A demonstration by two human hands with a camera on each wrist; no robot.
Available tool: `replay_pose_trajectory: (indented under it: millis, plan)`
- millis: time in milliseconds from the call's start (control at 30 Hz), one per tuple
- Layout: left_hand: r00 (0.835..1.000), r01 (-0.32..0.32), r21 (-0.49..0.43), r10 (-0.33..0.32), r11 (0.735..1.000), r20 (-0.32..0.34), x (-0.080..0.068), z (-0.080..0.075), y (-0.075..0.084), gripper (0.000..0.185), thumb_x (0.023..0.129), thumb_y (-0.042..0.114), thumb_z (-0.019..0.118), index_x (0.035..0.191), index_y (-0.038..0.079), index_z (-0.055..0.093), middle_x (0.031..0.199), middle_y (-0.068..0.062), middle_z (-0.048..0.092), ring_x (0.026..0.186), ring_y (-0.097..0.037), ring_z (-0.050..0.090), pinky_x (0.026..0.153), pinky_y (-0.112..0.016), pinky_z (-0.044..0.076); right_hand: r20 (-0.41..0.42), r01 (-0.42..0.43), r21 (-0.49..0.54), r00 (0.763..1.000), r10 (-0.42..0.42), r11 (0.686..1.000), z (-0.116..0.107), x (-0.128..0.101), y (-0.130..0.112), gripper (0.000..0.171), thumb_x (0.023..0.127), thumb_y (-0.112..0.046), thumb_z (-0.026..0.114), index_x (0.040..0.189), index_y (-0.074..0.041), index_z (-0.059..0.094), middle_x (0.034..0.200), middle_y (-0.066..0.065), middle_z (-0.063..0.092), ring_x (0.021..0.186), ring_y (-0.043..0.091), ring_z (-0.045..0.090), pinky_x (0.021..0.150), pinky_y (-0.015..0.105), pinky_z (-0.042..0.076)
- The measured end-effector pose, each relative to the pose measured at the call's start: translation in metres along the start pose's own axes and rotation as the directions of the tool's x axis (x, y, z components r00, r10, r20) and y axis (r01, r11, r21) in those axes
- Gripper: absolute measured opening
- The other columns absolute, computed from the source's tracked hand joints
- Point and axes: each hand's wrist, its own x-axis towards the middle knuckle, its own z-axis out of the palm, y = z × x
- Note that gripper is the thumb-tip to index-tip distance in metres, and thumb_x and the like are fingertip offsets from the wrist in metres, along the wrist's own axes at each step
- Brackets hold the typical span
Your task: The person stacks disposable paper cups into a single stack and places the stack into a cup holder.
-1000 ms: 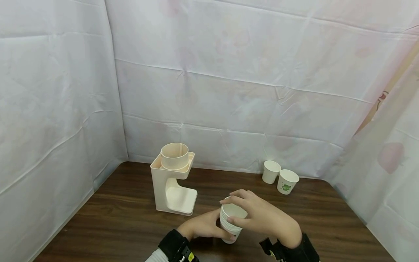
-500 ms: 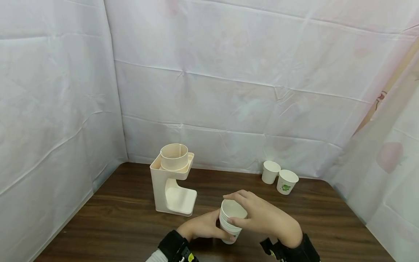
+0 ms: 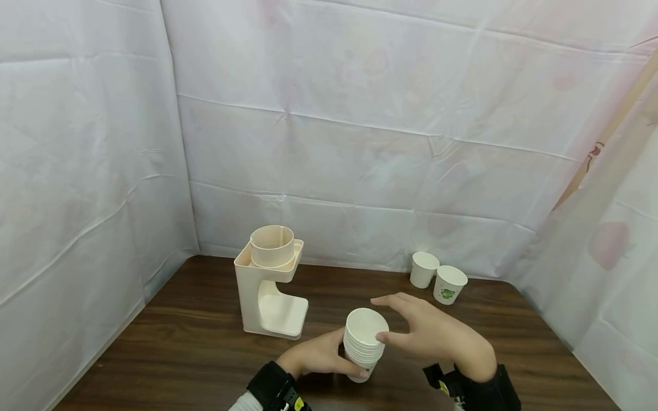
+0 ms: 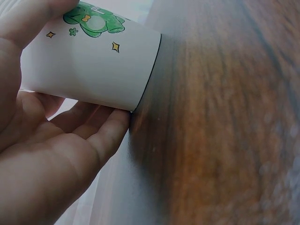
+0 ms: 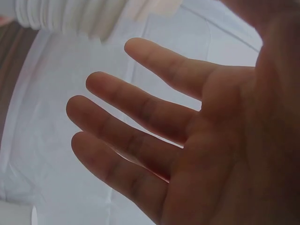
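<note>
Your left hand (image 3: 321, 358) curls round the lower wall of the stack of paper cups (image 3: 364, 344), which stands near the counter's (image 3: 195, 342) front edge, right of the cup dispenser (image 3: 271, 282); your right hand (image 3: 432, 334) hovers just beside the rims, fingers straight and spread, holding nothing; expect the stack to be light, thin-walled and easily crushed, so grip it low with even pressure; the left wrist view alone shows a green cartoon print (image 4: 93, 21) on the bottom cup; the head view alone shows two loose cups (image 3: 437, 277) at the back.
</note>
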Motion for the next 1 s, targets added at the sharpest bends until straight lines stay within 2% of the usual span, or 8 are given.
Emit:
replay_pose_trajectory:
  millis: [267,500,767,1000]
  plan:
    - [1.0,0.006,-0.004,-0.006,1.0,-0.002,0.001,-0.001,-0.001,0.071,0.082,0.016,0.084,0.141,0.027,0.047,0.125,0.01,0.062,0.12,-0.01,0.054,0.108,-0.044,0.033,-0.058,-0.078,0.002,0.995,0.078,0.997,-0.017,-0.01,0.013,0.06,0.095,-0.053,0.063,0.142,-0.017,0.053,0.141,0.007,0.054,0.124,0.035,0.055,0.095,0.053,0.047]
    - [1.0,-0.004,0.01,0.004,1.0,-0.005,0.0,-0.001,0.0,0.069,0.081,0.016,0.084,0.14,0.027,0.048,0.124,0.01,0.062,0.12,-0.01,0.054,0.107,-0.044,0.033,-0.086,-0.165,0.005,0.983,0.165,0.986,-0.027,-0.017,0.023,0.059,0.096,-0.052,0.063,0.142,-0.016,0.053,0.141,0.01,0.053,0.124,0.037,0.054,0.095,0.053,0.047]
    - [1.0,0.005,0.003,-0.005,1.0,-0.012,0.0,0.0,0.001,0.07,0.081,0.016,0.085,0.139,0.028,0.049,0.124,0.01,0.062,0.12,-0.01,0.054,0.108,-0.044,0.032,-0.111,-0.157,0.013,0.981,0.157,0.988,-0.032,-0.02,0.041,0.055,0.099,-0.044,0.062,0.14,-0.008,0.053,0.141,0.014,0.054,0.12,0.039,0.055,0.092,0.054,0.048]
    - [1.0,0.003,0.001,-0.003,1.0,-0.02,-0.001,0.0,0.0,0.07,0.08,0.016,0.085,0.139,0.026,0.049,0.123,0.009,0.063,0.119,-0.011,0.054,0.108,-0.044,0.032,-0.176,-0.174,-0.02,0.97,0.168,0.985,-0.032,-0.021,0.05,0.051,0.101,-0.037,0.061,0.14,-0.005,0.054,0.139,0.016,0.055,0.122,0.041,0.055,0.095,0.055,0.046]
